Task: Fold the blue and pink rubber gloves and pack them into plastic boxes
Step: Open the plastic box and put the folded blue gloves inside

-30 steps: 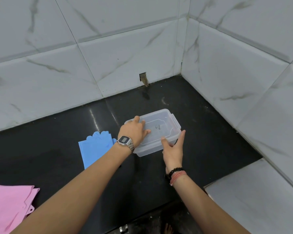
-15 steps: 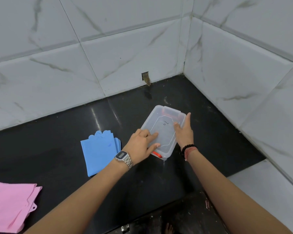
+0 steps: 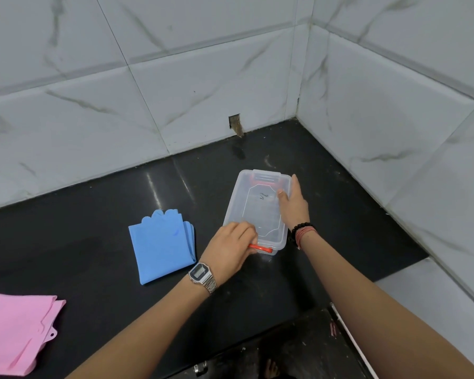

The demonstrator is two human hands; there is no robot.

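Observation:
A clear plastic box with its lid on and red latches lies lengthwise on the black counter. My left hand curls its fingers on the near red latch. My right hand rests flat along the box's right side, thumb on the lid. Folded blue gloves lie flat to the left of the box. Pink gloves lie at the counter's near left corner, partly cut off by the frame.
White marble-look tiled walls close the counter at the back and right, meeting in a corner. A small hole sits in the back wall at counter level. A lower white ledge lies at the right front.
The box has been turned from crosswise to lengthwise. My left hand slid from the lid down to the near red latch; my right hand moved along the right side.

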